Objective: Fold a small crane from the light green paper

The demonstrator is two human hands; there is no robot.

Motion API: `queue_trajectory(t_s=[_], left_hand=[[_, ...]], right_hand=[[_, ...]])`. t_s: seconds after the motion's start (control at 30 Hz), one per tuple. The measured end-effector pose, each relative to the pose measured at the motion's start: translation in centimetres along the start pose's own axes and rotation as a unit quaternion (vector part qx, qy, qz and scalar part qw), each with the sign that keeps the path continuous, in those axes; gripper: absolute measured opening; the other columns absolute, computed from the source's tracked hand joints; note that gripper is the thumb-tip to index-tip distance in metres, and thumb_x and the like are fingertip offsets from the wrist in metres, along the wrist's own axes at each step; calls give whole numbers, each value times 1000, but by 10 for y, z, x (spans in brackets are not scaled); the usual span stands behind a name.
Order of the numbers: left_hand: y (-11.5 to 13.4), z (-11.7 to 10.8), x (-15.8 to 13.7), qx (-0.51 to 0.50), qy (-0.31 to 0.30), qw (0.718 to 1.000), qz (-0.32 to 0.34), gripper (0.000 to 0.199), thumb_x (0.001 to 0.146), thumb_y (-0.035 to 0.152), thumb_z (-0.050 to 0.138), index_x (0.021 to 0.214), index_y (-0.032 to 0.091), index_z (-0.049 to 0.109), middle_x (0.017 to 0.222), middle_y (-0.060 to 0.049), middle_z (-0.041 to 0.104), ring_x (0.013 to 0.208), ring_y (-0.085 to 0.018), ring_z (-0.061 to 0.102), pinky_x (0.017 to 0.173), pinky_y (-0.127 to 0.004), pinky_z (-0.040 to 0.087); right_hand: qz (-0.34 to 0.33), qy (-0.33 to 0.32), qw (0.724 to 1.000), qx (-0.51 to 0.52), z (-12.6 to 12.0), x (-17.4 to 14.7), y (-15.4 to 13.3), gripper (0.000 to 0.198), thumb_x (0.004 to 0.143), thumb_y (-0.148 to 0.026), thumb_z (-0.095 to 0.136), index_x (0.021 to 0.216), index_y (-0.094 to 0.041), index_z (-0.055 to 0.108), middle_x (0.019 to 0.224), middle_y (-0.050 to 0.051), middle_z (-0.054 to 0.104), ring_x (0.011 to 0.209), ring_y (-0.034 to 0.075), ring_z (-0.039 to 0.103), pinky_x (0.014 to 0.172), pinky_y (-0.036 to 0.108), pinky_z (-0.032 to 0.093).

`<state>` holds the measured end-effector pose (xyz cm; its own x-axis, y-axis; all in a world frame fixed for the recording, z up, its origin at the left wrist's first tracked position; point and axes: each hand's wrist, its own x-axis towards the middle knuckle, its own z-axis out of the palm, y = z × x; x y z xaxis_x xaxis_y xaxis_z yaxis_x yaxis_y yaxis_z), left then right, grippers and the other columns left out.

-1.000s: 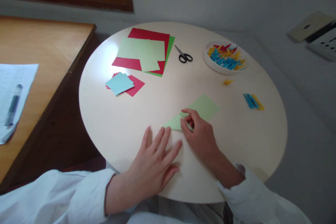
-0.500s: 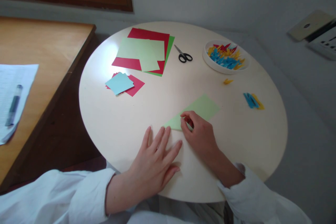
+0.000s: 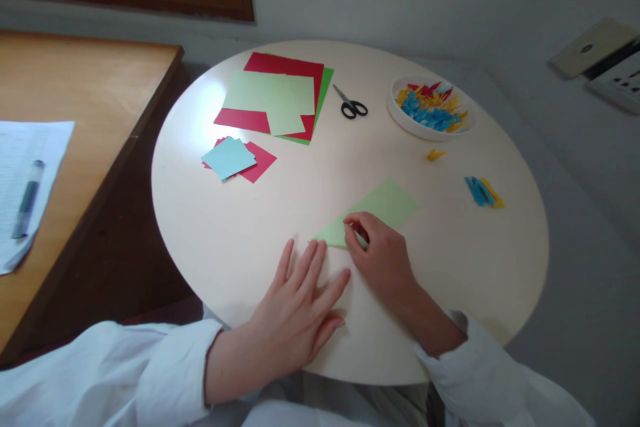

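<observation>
A light green sheet of paper [image 3: 393, 203] lies slantwise on the table in front of me, its lower left end narrowing to a point. My left hand [image 3: 300, 303] rests flat with fingers spread, two fingertips touching the paper's lower left tip. Over the sheet's lower edge, my right hand [image 3: 377, 247] is closed, thumb and fingers curled together on the paper. A bit of light green shows inside that curl. The lower right part of the sheet is hidden behind this hand.
Larger red and green sheets [image 3: 295, 90] lie at the back left, with small cut squares [image 3: 230, 157] nearer. Scissors [image 3: 353, 107] lie beside a white dish [image 3: 400, 123] of folded paper pieces. A yellow folded piece [image 3: 435, 155] and blue and yellow pieces [image 3: 483, 192] lie to the right.
My left hand has shifted very slightly to the right along with its forearm. My right hand and the light green paper look the same.
</observation>
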<state>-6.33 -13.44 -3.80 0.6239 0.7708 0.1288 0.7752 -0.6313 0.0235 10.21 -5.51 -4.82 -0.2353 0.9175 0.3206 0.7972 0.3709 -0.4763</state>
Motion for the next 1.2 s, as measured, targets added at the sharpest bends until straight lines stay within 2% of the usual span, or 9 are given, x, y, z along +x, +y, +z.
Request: queue_trajectory(t_s=[0.27,0.57,0.83,1.0,1.2], left_hand=[[2,-2,1,-9,-2,1000,-3,52,91,48,34,136,21,36,136,-21,45,129,-36,38,103,-57,21],[1,0,-1,-7,3,1000,-21,52,91,50,32,136,23,38,138,-20,44,129,-35,37,103,-59,20],[1,-3,1,1,12,1000,-22,51,92,49,31,134,22,42,134,-19,49,126,-35,42,100,-58,24],[1,-3,1,10,2,1000,-27,54,93,49,28,136,19,40,136,-17,47,127,-34,40,101,-57,23],[3,-3,1,16,0,999,-31,61,93,48,24,135,6,40,138,-18,45,129,-33,37,104,-56,20]], right_hand=[[-5,-3,1000,-7,0,-1,0,13,81,-16,46,82,-19,58,75,4,67,66,16,62,63,26,45],[-11,-4,1000,-16,0,0,0,13,81,-15,46,81,-19,59,75,4,67,66,16,61,63,26,45],[-16,2,1000,-10,0,0,0,13,80,-14,47,80,-18,59,73,4,67,65,15,61,63,25,44],[-20,5,1000,-16,1,1,0,13,81,-14,46,79,-18,59,72,3,66,64,14,60,62,24,44],[-20,5,1000,-15,0,0,1,12,81,-14,48,80,-18,59,73,3,66,65,15,61,62,24,44]])
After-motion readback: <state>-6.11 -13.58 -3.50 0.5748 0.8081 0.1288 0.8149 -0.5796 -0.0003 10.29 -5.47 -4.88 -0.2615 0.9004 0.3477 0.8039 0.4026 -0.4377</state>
